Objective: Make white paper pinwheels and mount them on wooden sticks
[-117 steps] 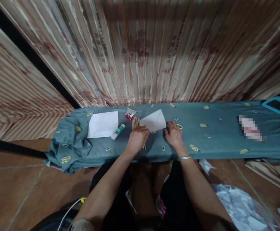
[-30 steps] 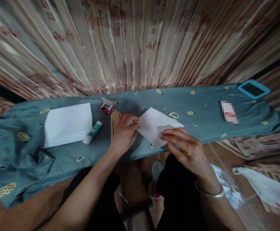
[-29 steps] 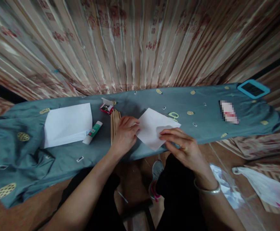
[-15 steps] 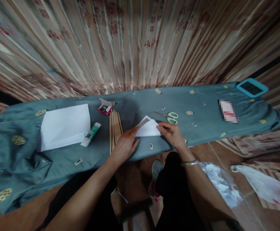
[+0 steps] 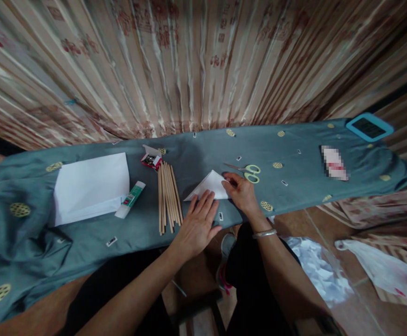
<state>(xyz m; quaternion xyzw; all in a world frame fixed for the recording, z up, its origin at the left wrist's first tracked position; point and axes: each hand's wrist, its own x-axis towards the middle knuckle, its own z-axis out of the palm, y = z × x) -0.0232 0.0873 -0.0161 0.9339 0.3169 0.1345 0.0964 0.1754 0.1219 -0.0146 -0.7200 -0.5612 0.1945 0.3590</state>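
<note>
A white paper (image 5: pixel 208 188) folded into a triangle lies on the blue-grey cloth (image 5: pixel 196 154) in front of me. My left hand (image 5: pixel 198 221) lies flat with fingers stretched out, fingertips on the paper's lower edge. My right hand (image 5: pixel 240 191) presses down on the paper's right corner with its fingers together. A bundle of wooden sticks (image 5: pixel 167 196) lies just left of my left hand. Yellow-handled scissors (image 5: pixel 247 170) rest just beyond my right hand.
A white sheet (image 5: pixel 89 186), a glue stick (image 5: pixel 130 199) and a small red box of staples (image 5: pixel 150 159) lie to the left. A blue-cased phone (image 5: pixel 369 126) sits at the far right. Crumpled paper and plastic bags (image 5: pixel 385 270) lie on the floor.
The paper went from an open, lifted sheet to a folded triangle pressed on the cloth. My left hand moved off the sticks onto the paper's lower edge.
</note>
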